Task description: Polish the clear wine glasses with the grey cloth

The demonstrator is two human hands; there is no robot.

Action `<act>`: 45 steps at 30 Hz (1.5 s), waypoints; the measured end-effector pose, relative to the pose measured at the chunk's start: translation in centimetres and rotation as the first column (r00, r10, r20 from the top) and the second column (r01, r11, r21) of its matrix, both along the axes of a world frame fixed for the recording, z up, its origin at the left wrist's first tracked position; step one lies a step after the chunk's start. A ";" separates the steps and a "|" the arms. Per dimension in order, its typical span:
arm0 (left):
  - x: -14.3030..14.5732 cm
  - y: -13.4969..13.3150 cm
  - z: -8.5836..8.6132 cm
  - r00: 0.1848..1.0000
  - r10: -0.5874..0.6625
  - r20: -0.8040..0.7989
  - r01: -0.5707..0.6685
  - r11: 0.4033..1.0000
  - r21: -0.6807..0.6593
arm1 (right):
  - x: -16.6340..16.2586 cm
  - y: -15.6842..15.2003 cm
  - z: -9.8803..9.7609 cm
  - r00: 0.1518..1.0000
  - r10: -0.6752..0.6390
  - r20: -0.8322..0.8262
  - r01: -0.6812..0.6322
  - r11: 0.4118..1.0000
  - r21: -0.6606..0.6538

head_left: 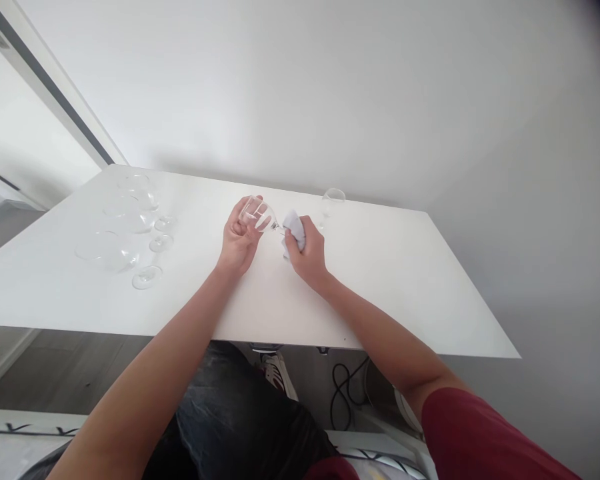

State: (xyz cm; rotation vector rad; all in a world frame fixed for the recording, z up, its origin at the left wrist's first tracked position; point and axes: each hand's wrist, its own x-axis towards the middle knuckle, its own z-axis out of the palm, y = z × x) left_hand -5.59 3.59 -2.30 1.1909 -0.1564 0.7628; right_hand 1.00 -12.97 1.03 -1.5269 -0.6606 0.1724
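A clear stemmed wine glass (258, 212) is held above the middle of the white tabletop (395, 287), tilted well over, with its bowl to the left and its stem to the right. The bowl is clamped in the left hand (238, 241), fingers wrapped behind and thumb in front; the widest part is probably taken for a steady hold, and the slim stem is left exposed. The grip of the right hand (310, 252) is closed on a bunched white cloth (295, 230), which is brought up against the stem end. The foot is hidden by cloth and fingers, so whether it is pinched inside cannot be told. The tilt seems chosen so that bowl and stem end can be reached from opposite sides. On the left, a near glass (125, 259), a middle glass (141, 221) and a far glass (150, 199) are stood upright on their feet, well apart from the hands, likely so that they are not knocked by the elbows. Outlines overlap; contact between them cannot be judged. A lone glass (332, 200) is stood upright beyond the right hand, near the wall (330, 87), apparently kept separate from the left group.
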 end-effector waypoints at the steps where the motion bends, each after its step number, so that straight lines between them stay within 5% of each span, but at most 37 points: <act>1: 0.0 0.0 0.1 1.000 0.011 0.002 -0.011 1.000 -0.003 | -0.2 0.0 -0.1 0.995 -0.007 0.099 0.008 1.000 -0.010; 3: -0.1 0.0 0.2 1.000 0.018 -0.004 -0.018 1.000 -0.004 | 0.0 0.1 -0.3 0.997 0.034 0.070 -0.034 0.999 -0.009; 5: -0.1 0.1 0.1 1.000 0.003 -0.018 -0.003 1.000 0.001 | 0.8 0.5 -0.6 0.970 0.114 -0.215 -0.110 0.993 0.032; 8: -0.1 0.0 0.1 0.999 -0.028 -0.029 0.028 1.000 0.000 | 2.5 1.1 -1.0 0.701 0.305 -0.645 -0.294 0.947 0.127; 10: -0.1 0.0 0.2 0.999 -0.034 -0.029 0.034 0.999 -0.007 | 3.1 1.2 -1.3 0.619 0.315 -0.719 -0.335 0.934 0.121; 12: -0.1 0.0 0.2 0.999 -0.023 -0.025 0.023 1.000 -0.017 | 3.1 1.1 -1.5 0.771 0.168 -0.615 -0.218 0.976 -0.006; 15: -0.1 0.2 0.3 0.998 0.054 -0.027 -0.055 0.998 -0.043 | 2.3 0.6 -1.5 0.989 -0.128 -0.077 0.111 0.974 -0.199; 17: -0.1 0.4 0.3 0.992 0.120 -0.034 -0.123 0.990 -0.069 | 1.5 0.1 -1.1 0.942 -0.144 0.302 0.218 0.949 -0.229; 20: -0.2 0.6 0.1 0.982 0.187 -0.037 -0.189 0.978 -0.091 | 0.1 -0.4 -0.1 0.814 0.115 0.570 0.139 0.913 -0.383; 24: -0.3 0.6 -0.2 0.973 0.222 -0.066 -0.226 0.973 -0.046 | -1.4 -0.7 0.7 0.683 0.473 0.557 0.067 0.719 -0.692; 30: -0.4 0.0 -0.2 0.972 0.205 -0.115 -0.193 0.976 0.104 | -2.2 -0.7 0.6 0.604 0.646 0.466 0.175 0.464 -0.869; 39: -0.2 -0.3 -0.1 0.977 0.172 -0.129 -0.155 0.979 0.132 | -2.4 -0.7 1.2 0.607 0.679 0.413 0.169 0.399 -0.902; 45: -0.3 -0.4 0.1 0.974 0.178 -0.143 -0.157 0.976 0.149 | -2.3 -0.8 1.1 0.604 0.680 0.415 0.163 0.405 -0.900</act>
